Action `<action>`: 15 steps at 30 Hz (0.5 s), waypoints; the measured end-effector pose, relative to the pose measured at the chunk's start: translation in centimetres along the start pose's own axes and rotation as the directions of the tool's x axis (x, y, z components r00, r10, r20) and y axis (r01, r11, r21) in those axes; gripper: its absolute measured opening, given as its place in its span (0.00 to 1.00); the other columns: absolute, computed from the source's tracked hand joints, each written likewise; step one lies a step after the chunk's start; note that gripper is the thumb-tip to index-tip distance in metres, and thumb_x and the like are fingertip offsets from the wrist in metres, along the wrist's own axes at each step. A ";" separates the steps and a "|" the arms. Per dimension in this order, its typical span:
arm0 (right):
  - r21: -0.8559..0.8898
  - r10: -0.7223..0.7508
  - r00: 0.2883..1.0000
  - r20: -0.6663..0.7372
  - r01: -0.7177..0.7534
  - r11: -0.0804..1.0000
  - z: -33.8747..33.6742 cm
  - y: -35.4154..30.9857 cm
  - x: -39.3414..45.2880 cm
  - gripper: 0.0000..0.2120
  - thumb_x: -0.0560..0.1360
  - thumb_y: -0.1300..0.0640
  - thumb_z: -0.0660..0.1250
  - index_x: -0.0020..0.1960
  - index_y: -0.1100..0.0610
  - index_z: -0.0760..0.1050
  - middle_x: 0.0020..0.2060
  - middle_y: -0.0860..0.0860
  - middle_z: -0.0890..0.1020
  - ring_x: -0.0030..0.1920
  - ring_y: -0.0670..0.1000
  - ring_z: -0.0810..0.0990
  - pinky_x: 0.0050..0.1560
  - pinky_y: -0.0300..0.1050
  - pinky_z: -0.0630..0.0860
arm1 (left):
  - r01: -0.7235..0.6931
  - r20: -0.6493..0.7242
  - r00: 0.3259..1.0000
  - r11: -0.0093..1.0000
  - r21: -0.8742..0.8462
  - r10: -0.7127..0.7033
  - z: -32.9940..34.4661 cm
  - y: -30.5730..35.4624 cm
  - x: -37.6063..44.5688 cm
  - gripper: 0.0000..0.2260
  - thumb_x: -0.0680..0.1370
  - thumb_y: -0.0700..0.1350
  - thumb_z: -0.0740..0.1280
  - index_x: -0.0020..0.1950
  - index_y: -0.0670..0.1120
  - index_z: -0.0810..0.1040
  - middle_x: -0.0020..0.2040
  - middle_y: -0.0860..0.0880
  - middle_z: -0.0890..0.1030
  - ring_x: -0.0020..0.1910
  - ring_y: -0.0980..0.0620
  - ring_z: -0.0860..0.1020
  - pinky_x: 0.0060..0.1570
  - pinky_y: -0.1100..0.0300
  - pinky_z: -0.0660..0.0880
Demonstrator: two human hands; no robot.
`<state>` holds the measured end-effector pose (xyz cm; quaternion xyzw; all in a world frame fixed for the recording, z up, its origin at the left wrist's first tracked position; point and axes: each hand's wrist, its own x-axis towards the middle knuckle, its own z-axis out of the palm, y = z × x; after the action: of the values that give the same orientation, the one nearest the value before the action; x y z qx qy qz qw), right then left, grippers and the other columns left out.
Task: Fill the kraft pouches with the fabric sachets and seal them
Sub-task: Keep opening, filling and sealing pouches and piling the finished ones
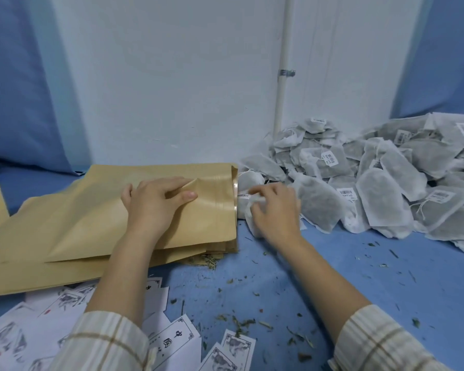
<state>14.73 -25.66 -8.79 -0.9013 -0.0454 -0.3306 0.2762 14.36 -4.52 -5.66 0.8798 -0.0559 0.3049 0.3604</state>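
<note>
A stack of flat kraft pouches (91, 210) lies on the blue surface, mouths facing right. My left hand (156, 202) rests on the top pouch and pinches its upper flap between thumb and fingers, lifting the mouth slightly. Just right of the pouch mouth, my right hand (275, 210) grips a white fabric sachet (252, 226) with a barcode tag. A big heap of grey-white fabric sachets (373, 183) fills the right side.
Printed paper labels (172, 341) are scattered at the front left. Dried herb crumbs (252, 319) litter the blue surface (332, 263). A white wall with a vertical pipe (283, 76) stands behind; blue fabric hangs at both sides.
</note>
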 end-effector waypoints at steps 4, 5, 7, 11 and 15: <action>-0.299 0.353 0.905 0.238 -0.277 0.913 0.3 3.1 -0.1 0.40 0.67 0.36 0.63 0.73 0.46 0.53 0.71 0.58 0.57 0.71 0.60 0.56 0.68 0.58 0.55 | -0.021 0.023 1.000 0.999 0.032 0.020 0.6 0.1 -0.1 0.08 0.73 0.57 0.69 0.52 0.65 0.78 0.62 0.60 0.78 0.66 0.57 0.68 0.69 0.51 0.43; -0.243 0.381 0.891 0.249 -0.323 0.915 0.4 3.3 -0.1 0.44 0.65 0.35 0.65 0.74 0.48 0.51 0.71 0.58 0.58 0.71 0.60 0.58 0.67 0.58 0.58 | -0.021 0.022 1.000 0.999 0.036 0.020 0.6 0.0 -0.1 0.08 0.73 0.57 0.69 0.52 0.65 0.78 0.62 0.60 0.78 0.67 0.56 0.68 0.69 0.51 0.43; 0.012 0.387 0.901 0.199 -0.397 0.918 0.2 3.7 0.0 0.48 0.62 0.39 0.73 0.73 0.54 0.54 0.68 0.57 0.65 0.67 0.57 0.66 0.64 0.54 0.67 | -0.024 0.014 1.000 0.998 0.049 0.023 0.6 -0.1 0.0 0.09 0.73 0.57 0.68 0.53 0.65 0.78 0.62 0.60 0.77 0.67 0.56 0.67 0.69 0.51 0.43; 0.522 0.498 0.865 0.059 -0.453 0.723 -0.7 3.0 0.5 0.36 0.57 0.46 0.80 0.57 0.53 0.66 0.54 0.50 0.75 0.47 0.45 0.76 0.43 0.33 0.72 | -0.018 -0.004 1.000 0.995 0.096 0.019 0.6 -0.4 -0.1 0.10 0.74 0.58 0.67 0.55 0.63 0.80 0.63 0.60 0.77 0.67 0.56 0.67 0.68 0.52 0.43; 0.704 0.453 0.886 0.101 -0.386 0.596 -0.7 1.2 -0.1 0.31 0.58 0.44 0.79 0.54 0.49 0.68 0.49 0.39 0.72 0.48 0.36 0.72 0.41 0.30 0.68 | -0.019 -0.013 1.000 0.996 0.084 0.020 0.8 0.2 -0.2 0.11 0.74 0.58 0.67 0.55 0.63 0.80 0.62 0.60 0.77 0.67 0.57 0.67 0.68 0.51 0.44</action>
<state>14.60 -27.00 -8.93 -0.6945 0.0569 -0.2524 0.6714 14.50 -5.17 -6.12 0.8914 -0.0491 0.3163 0.3208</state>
